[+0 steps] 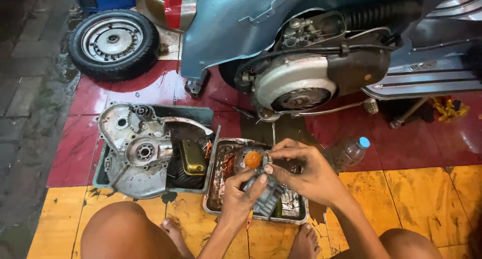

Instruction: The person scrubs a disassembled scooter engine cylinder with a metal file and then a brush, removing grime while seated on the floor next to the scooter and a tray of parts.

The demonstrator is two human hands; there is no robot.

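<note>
A small grey metal carburettor body (266, 191), cast with ribs and ports, is held tilted above a shallow oily metal tray (215, 188), clear of the tray's bottom. An orange round part (252, 159) sits at its upper end. The left hand (240, 194) grips its lower body, and the right hand (306, 171) pinches its top with the fingers (273, 156).

A person squats at the near edge of the floor, both hands over a metal tray (217, 186) between the knees. Just left of it, a second tray (103, 176) holds an engine casing (133, 153). A scooter (311, 48) stands behind, a bottle (351, 151) lies right, and a wheel (114, 44) lies far left.
</note>
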